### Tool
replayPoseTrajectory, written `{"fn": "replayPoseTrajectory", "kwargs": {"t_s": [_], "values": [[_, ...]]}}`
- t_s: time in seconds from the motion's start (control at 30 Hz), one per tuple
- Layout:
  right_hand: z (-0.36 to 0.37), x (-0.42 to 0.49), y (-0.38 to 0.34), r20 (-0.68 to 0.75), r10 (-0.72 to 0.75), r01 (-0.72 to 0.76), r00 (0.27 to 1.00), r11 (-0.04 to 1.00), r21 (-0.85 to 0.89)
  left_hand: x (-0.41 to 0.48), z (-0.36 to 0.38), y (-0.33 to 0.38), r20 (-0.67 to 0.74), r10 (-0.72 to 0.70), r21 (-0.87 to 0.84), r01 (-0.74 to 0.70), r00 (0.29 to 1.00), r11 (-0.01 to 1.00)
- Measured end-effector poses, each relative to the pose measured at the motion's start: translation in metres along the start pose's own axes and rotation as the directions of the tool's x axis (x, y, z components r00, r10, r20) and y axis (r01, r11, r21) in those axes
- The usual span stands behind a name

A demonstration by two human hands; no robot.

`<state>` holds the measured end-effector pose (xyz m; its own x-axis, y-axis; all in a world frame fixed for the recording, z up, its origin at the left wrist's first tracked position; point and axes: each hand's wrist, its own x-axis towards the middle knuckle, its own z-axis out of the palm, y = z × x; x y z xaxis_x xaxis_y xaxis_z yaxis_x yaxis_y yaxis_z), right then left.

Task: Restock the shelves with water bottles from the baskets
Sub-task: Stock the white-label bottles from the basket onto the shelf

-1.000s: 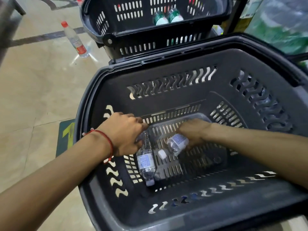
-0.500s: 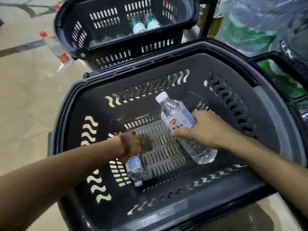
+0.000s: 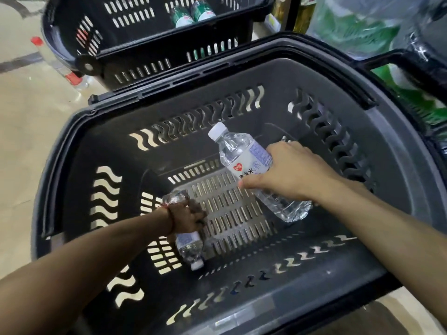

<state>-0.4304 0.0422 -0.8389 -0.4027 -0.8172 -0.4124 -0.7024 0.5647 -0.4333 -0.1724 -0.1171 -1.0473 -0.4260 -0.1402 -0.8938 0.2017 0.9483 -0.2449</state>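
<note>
Water bottle (image 3: 244,165) grasped in right hand (image 3: 290,176) fingers, left hand (image 3: 187,220) fingers wrapped round second bottle (image 3: 189,246), low in basket (image 3: 399,189)

Near basket (image 3: 72,151) in front; 2nd basket (image 3: 150,61) behind it, w/ two bottles (image 3: 191,15) inside. In near basket: left bottle (image 3: 188,245) held by left hand (image 3: 187,220), right bottle (image 3: 244,160) by right hand (image 3: 287,175). Floor bottle (image 3: 60,66) lies left of 2nd basket.

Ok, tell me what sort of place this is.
Probably a shop floor: a black shopping basket, another basket behind it, both holding water bottles, beside big green-labelled jugs.
</note>
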Motion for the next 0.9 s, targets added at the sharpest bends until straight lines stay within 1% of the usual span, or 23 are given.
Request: {"fn": "replayPoseTrajectory", "kwargs": {"t_s": [0.03, 0.1, 0.13, 0.17, 0.2, 0.27, 0.3, 0.33, 0.4, 0.43, 0.47, 0.5, 0.6, 0.63, 0.67, 0.77, 0.9], "values": [[0.000, 0.001, 0.002, -0.007, 0.006, -0.006, 1.000, 1.000, 0.002, 0.004, -0.009, -0.004, -0.179, 0.087, 0.053, -0.079, 0.980, 0.995], [0.000, 0.002, 0.005, -0.021, 0.016, -0.016, 1.000, 1.000, 0.012, -0.005, -0.034, -0.011, -0.158, 0.009, -0.186, -0.039, 0.987, 0.982], [0.000, 0.003, 0.007, -0.031, 0.021, -0.020, 0.999, 1.000, 0.019, -0.009, -0.043, -0.013, -0.141, -0.014, -0.330, -0.034, 0.990, 0.944], [0.000, 0.003, 0.008, -0.047, 0.028, -0.027, 0.998, 0.999, 0.035, -0.017, -0.053, -0.013, -0.186, -0.037, -0.471, -0.056, 0.982, 0.880], [0.000, 0.003, 0.009, -0.067, 0.035, -0.030, 0.997, 0.998, 0.062, -0.026, -0.061, -0.013, -0.238, -0.061, -0.618, -0.103, 0.969, 0.780], [0.001, 0.003, 0.010, -0.134, 0.063, -0.043, 0.989, 0.989, 0.143, -0.040, -0.068, -0.014, -0.307, -0.191, -0.813, -0.153, 0.932, 0.563], [-0.001, 0.001, 0.010, -0.169, 0.075, -0.041, 0.983, 0.980, 0.195, -0.046, -0.069, -0.013, -0.311, -0.277, -0.883, -0.167, 0.909, 0.439], [-0.003, -0.002, 0.008, -0.205, 0.080, -0.024, 0.975, 0.965, 0.261, -0.050, -0.066, -0.009, -0.309, -0.338, -0.934, -0.218, 0.889, 0.282], [-0.013, -0.010, 0.005, -0.285, 0.089, 0.040, 0.954, 0.909, 0.415, -0.061, -0.066, -0.005, -0.255, -0.418, -0.951, -0.305, 0.872, -0.056], [-0.021, -0.017, 0.002, -0.324, 0.096, 0.078, 0.941, 0.872, 0.484, -0.069, -0.069, -0.004, -0.228, -0.441, -0.927, -0.332, 0.868, -0.175], [-0.028, -0.024, -0.002, -0.355, 0.105, 0.107, 0.929, 0.841, 0.530, -0.079, -0.076, -0.004, -0.236, -0.457, -0.897, -0.373, 0.857, -0.236], [-0.035, -0.032, -0.006, -0.387, 0.109, 0.140, 0.915, 0.816, 0.560, -0.091, -0.087, -0.002, -0.270, -0.480, -0.878, -0.419, 0.834, -0.234], [-0.051, -0.057, -0.013, -0.490, 0.127, 0.244, 0.862, 0.744, 0.622, -0.126, -0.122, 0.000, -0.313, -0.581, -0.796, -0.542, 0.751, -0.271], [-0.056, -0.064, -0.011, -0.510, 0.125, 0.270, 0.851, 0.729, 0.629, -0.135, -0.134, 0.000, -0.344, -0.604, -0.760, -0.591, 0.719, -0.270], [-0.062, -0.074, -0.010, -0.514, 0.112, 0.293, 0.850, 0.711, 0.640, -0.147, -0.145, 0.000, -0.373, -0.607, -0.724, -0.630, 0.701, -0.283], [-0.081, -0.110, -0.006, -0.537, 0.076, 0.367, 0.840, 0.648, 0.667, -0.173, -0.182, -0.005, -0.408, -0.614, -0.656, -0.685, 0.676, -0.317], [-0.103, -0.155, 0.003, -0.584, 0.132, 0.417, 0.801, 0.578, 0.702, -0.208, -0.234, -0.002, -0.504, -0.561, -0.524, -0.749, 0.657, -0.406]]}}
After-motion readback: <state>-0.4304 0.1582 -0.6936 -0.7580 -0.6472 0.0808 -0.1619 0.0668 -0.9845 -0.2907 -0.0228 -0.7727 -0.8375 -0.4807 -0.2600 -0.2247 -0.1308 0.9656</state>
